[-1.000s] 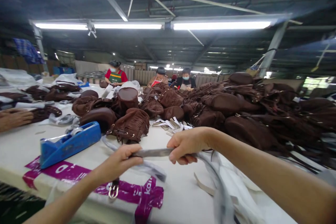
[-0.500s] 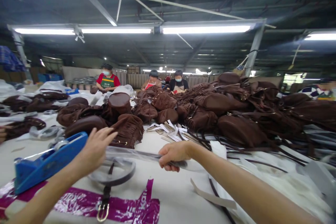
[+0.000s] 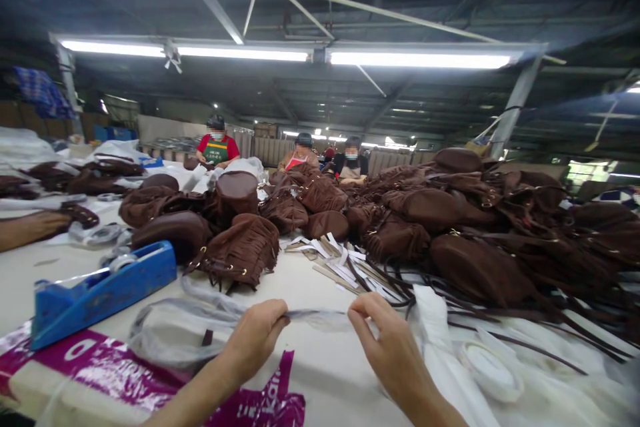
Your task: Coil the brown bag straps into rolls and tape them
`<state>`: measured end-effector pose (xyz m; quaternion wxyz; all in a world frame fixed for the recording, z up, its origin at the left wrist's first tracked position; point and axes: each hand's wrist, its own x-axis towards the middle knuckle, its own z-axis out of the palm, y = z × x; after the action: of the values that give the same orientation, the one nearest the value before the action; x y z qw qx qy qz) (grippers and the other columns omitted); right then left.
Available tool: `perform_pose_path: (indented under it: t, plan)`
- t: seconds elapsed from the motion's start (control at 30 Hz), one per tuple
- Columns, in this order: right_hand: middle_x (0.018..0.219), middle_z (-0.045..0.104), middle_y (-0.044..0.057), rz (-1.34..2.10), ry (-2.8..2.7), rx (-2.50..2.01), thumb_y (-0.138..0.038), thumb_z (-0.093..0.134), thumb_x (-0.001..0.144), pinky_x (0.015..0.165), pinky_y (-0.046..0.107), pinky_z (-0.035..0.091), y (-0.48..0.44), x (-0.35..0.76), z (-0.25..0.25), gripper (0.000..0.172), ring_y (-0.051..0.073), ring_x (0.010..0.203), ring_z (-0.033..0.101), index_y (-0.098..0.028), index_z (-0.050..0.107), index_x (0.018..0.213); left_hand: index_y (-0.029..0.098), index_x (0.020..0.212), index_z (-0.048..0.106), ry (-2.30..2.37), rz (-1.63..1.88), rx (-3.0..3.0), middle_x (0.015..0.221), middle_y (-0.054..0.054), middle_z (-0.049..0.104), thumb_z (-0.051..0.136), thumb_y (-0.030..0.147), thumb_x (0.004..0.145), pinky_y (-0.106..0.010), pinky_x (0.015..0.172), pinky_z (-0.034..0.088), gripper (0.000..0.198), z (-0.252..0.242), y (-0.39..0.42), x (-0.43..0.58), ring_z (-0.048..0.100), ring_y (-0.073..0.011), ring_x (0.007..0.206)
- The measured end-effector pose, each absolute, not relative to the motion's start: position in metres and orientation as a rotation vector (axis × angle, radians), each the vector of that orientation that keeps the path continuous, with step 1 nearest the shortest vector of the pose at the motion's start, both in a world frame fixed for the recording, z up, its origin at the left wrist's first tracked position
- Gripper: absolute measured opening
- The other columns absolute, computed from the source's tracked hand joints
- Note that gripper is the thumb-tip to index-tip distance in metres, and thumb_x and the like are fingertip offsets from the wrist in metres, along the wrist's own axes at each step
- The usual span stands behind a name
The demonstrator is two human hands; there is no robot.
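Note:
My left hand [image 3: 257, 333] is closed on a dark strap wrapped in clear plastic [image 3: 185, 317], whose loop trails off to the left. Between my hands a thin stretch of clear plastic [image 3: 320, 315] is drawn out. Its other end is pinched between the thumb and fingers of my right hand [image 3: 387, 347]. Under my left forearm lies a purple printed plastic sheet [image 3: 125, 370]. A blue tape dispenser [image 3: 105, 293] stands at the left. Just beyond my hands sits a brown fringed bag [image 3: 245, 250] with gold eyelets.
A large heap of brown bags [image 3: 430, 207] spans the far side. Paper strips [image 3: 335, 263] lie before it. White sheeting [image 3: 445, 347] and a roll of tape [image 3: 493, 370] are at right. Another person's arm [image 3: 33, 230] reaches in from the left; several people sit beyond.
My left hand has moved right from near the tape dispenser and closed on the wrapped strap. My right hand has shifted right and now pinches the plastic's end. The view has turned slightly.

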<state>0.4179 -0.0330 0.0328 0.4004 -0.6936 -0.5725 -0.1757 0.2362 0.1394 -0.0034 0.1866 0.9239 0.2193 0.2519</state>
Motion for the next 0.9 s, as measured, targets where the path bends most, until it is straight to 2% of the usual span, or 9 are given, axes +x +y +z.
perform_pose_path:
  t: [0.07,0.13,0.3,0.4,0.53,0.63,0.73,0.8,0.9]
  plan:
    - [0.089,0.069,0.006,-0.732,-1.367,-1.638,-0.028,0.058,0.086,0.079,0.034,0.046,-0.056,0.421,0.019,0.01,0.022,0.084,0.064,-0.024,0.066,0.082,0.02,0.068,0.041,0.64,0.791,2.557,0.073,-0.002,0.055,0.04,0.018,0.088,-0.028,0.066,0.036,0.02,-0.003,0.137,0.238,0.052,-0.0175,0.071]
    - [0.094,0.07,0.006,-0.642,-1.321,-1.63,-0.035,0.062,0.085,0.083,0.036,0.047,-0.07,0.421,0.008,0.011,0.023,0.087,0.064,-0.028,0.069,0.087,0.021,0.069,0.041,0.645,0.86,2.531,0.074,-0.003,0.054,0.037,0.018,0.089,-0.028,0.066,0.038,0.021,-0.001,0.133,0.241,0.052,-0.0177,0.072]
    - [0.099,0.069,0.015,0.717,-0.782,-1.547,-0.076,0.04,0.081,0.065,0.034,0.053,-0.046,0.404,-0.001,0.067,0.025,0.082,0.067,-0.017,0.064,0.101,0.02,0.07,0.045,0.491,1.016,2.626,0.08,-0.005,0.052,0.034,0.012,0.09,-0.028,0.067,0.042,0.024,-0.013,0.118,0.253,0.052,-0.0177,0.075]
    - [0.101,0.068,0.015,1.044,-0.577,-1.283,-0.082,0.049,0.07,0.07,0.031,0.053,-0.02,0.398,0.006,0.075,0.022,0.084,0.068,-0.014,0.059,0.101,0.019,0.078,0.051,0.316,1.106,2.766,0.086,-0.006,0.053,0.033,0.002,0.086,-0.028,0.068,0.045,0.026,-0.032,0.106,0.261,0.051,-0.0178,0.077]
    - [0.087,0.066,0.009,0.993,-0.551,-1.373,-0.061,0.06,0.075,0.069,0.032,0.053,-0.006,0.399,0.013,0.05,0.018,0.072,0.065,-0.015,0.055,0.093,0.02,0.099,0.056,0.086,1.056,2.95,0.097,-0.008,0.056,0.045,0.002,0.084,-0.031,0.077,0.047,0.026,-0.054,0.092,0.266,0.052,-0.0203,0.086]
    - [0.081,0.062,0.006,0.875,-0.67,-1.661,-0.045,0.05,0.084,0.062,0.029,0.051,-0.003,0.408,0.009,0.031,0.018,0.073,0.063,-0.015,0.057,0.09,0.019,0.091,0.057,0.051,0.929,3.062,0.099,-0.008,0.058,0.053,0.006,0.085,-0.032,0.08,0.047,0.015,-0.063,0.087,0.27,0.053,-0.0211,0.087]
    - [0.069,0.058,0.003,0.559,-1.129,-2.072,-0.037,0.033,0.095,0.055,0.024,0.045,0.002,0.421,-0.001,0.037,0.016,0.066,0.059,-0.016,0.058,0.078,0.017,0.084,0.057,0.162,0.752,3.134,0.096,-0.008,0.058,0.059,0.011,0.085,-0.034,0.081,0.048,0.006,-0.067,0.091,0.278,0.054,-0.0224,0.089]
    - [0.068,0.06,0.003,0.318,-1.401,-2.271,-0.03,0.032,0.097,0.06,0.025,0.044,0.006,0.428,-0.007,0.038,0.017,0.067,0.059,-0.016,0.06,0.075,0.016,0.082,0.058,0.209,0.569,3.172,0.092,-0.008,0.059,0.061,0.017,0.087,-0.035,0.077,0.048,0.005,-0.065,0.096,0.283,0.055,-0.023,0.087]
    - [0.085,0.066,0.008,0.171,-1.553,-2.401,-0.017,0.049,0.09,0.073,0.028,0.044,0.011,0.433,-0.013,0.018,0.022,0.086,0.063,-0.015,0.065,0.084,0.015,0.083,0.059,0.178,0.33,3.212,0.086,-0.008,0.06,0.057,0.018,0.089,-0.035,0.074,0.047,0.007,-0.057,0.107,0.284,0.057,-0.0221,0.083]
